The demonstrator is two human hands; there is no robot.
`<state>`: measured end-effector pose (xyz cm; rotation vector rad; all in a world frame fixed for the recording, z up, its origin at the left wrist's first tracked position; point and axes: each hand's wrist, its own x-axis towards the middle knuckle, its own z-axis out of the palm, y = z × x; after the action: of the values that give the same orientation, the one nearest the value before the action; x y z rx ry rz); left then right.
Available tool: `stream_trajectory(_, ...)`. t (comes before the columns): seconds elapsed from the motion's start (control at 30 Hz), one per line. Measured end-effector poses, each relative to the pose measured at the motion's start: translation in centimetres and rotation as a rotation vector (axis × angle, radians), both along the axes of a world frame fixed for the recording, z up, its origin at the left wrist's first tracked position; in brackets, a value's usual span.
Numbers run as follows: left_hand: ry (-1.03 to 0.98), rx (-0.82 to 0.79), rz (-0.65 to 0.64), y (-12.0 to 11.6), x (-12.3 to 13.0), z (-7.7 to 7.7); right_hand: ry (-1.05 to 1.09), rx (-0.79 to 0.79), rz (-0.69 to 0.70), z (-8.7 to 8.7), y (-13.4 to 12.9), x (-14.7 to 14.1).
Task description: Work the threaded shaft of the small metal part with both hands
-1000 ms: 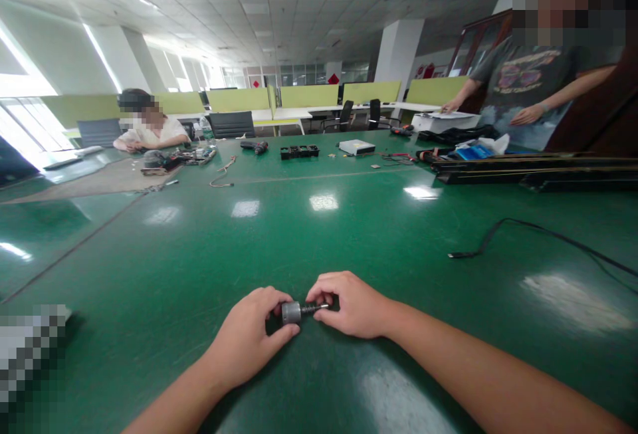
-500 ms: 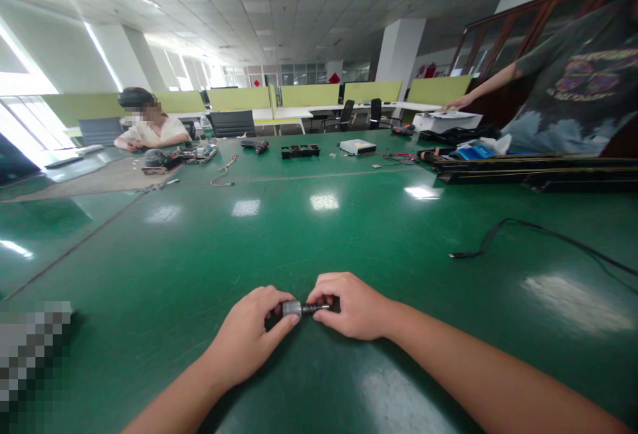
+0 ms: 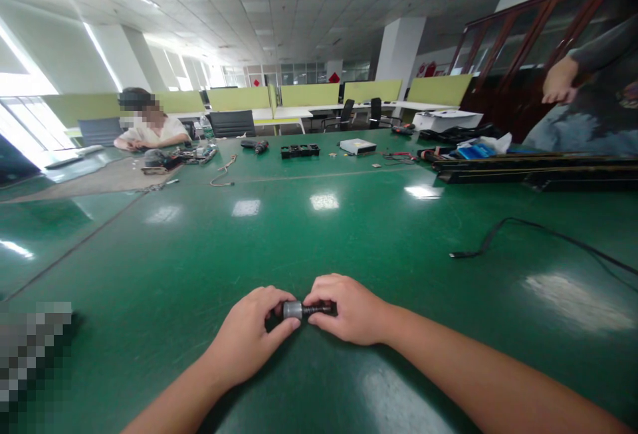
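A small grey metal cylinder with a dark, coiled-looking shaft point(image 3: 292, 310) lies level just above or on the green tabletop; I cannot tell which. My left hand point(image 3: 254, 327) is closed round the cylinder end, thumb and fingers pinching it from both sides. At the other end, my right hand point(image 3: 343, 309) has its thumb and fingertips closed on the shaft beside the cylinder. Part of the shaft shows dark between those fingers, and its tip is hard to make out.
On the green table point(image 3: 279, 241) a black cable point(image 3: 528, 222) lies at right. Farther back are a power drill point(image 3: 255, 146), a black block point(image 3: 300, 151), a silver drive point(image 3: 357, 147) and long black rails point(image 3: 498, 169). One person point(image 3: 152, 129) sits back left; another point(image 3: 573, 102) stands right.
My right hand has slid slightly left along the shaft, closer to the cylinder. My left hand stays in place. The standing person has drawn an arm back from the white box.
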<state>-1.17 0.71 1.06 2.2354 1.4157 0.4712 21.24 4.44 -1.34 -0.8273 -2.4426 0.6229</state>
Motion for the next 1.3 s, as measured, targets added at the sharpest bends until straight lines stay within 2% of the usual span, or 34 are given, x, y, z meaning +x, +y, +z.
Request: stream_trajectory(1.3, -0.009, -0.039, -0.003, 0.09, -0.15, 0.26, 0.041, 0.005, -0.047, 0.11, 0.07, 0.31)
